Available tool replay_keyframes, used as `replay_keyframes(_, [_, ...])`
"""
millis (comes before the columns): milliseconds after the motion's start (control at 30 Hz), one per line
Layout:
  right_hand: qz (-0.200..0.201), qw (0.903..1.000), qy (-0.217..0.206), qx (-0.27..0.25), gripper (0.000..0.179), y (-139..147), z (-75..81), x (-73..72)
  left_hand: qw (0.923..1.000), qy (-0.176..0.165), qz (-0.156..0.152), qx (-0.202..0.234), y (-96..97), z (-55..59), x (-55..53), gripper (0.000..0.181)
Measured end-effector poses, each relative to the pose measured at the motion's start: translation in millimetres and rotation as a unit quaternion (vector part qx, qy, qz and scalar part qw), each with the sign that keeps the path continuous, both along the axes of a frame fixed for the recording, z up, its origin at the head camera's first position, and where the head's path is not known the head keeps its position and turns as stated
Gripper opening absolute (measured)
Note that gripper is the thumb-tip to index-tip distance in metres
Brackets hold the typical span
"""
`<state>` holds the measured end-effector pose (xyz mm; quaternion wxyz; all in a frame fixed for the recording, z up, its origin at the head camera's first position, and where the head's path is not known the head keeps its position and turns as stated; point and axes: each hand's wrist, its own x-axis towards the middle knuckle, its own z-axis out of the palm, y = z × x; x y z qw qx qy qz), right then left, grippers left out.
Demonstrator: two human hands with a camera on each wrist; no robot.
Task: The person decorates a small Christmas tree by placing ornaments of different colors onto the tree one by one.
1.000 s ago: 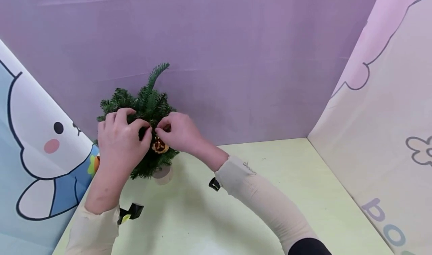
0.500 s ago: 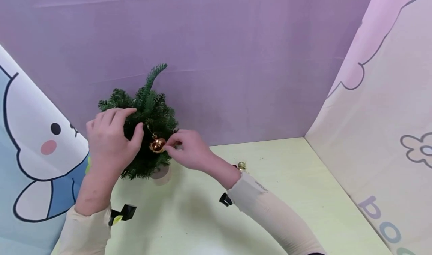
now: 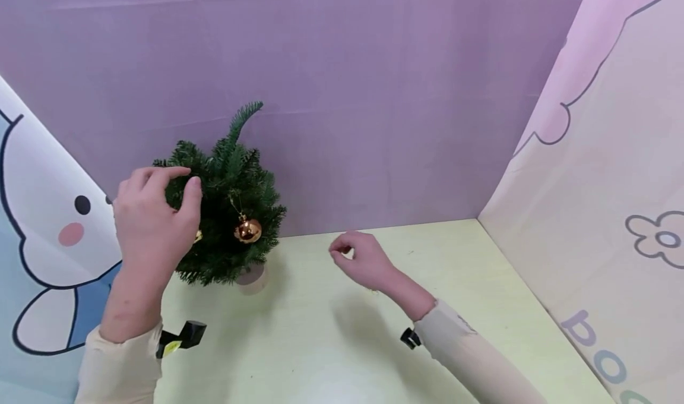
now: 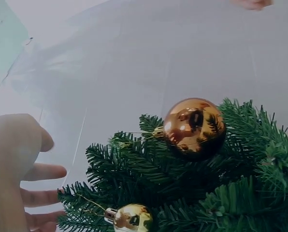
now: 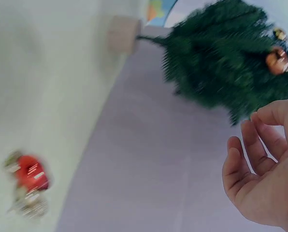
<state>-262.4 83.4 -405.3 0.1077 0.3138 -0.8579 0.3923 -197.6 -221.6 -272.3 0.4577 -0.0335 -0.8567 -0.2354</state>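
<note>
Pale green, the table (image 3: 315, 356) bears a bushy tree (image 3: 219, 214) at far left. Your left hand (image 3: 156, 221) is at its left side, thumb and fingers apart; your right hand (image 3: 367, 262) hovers well right, fingers loosely bent. On the tree hang a copper bauble (image 3: 248, 230) and, left of it, a gold bauble (image 4: 133, 218).

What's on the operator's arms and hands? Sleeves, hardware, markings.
Left hand and right hand are bare, no gloves. Cream left sleeve and matching right sleeve, the latter with a small unreadable marking by the cuff. Black left wrist mount has a yellow-green patch beside it; smaller-looking black right wrist mount. No cables visible.
</note>
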Motion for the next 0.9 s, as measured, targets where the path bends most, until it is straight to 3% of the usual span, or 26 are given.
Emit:
replay_keyframes(133, [-0.03,0.9981,-0.053,0.0,0.009,27,-17.1,-4.4,0.9983,-0.048,0.001,0.033,-2.0,3.0,2.4,0.039])
replay_keyframes(300, [-0.067,0.9922,-0.106,0.006,0.007,58,-38.1,-9.4,0.9974,-0.06,-0.015,0.037,-6.9,3.6,2.7,0.043])
replay_keyframes(567, [-0.108,0.9882,-0.105,0.027,0.009,99,-73.5,-30.4,0.9968,-0.071,-0.005,0.035,-16.4,-0.7,2.6,0.046])
replay_keyframes(900, [-0.121,0.983,-0.118,0.072,0.01,122,-93.1,-47.8,0.9939,-0.102,0.013,0.042,-26.6,-5.9,2.6,0.047])
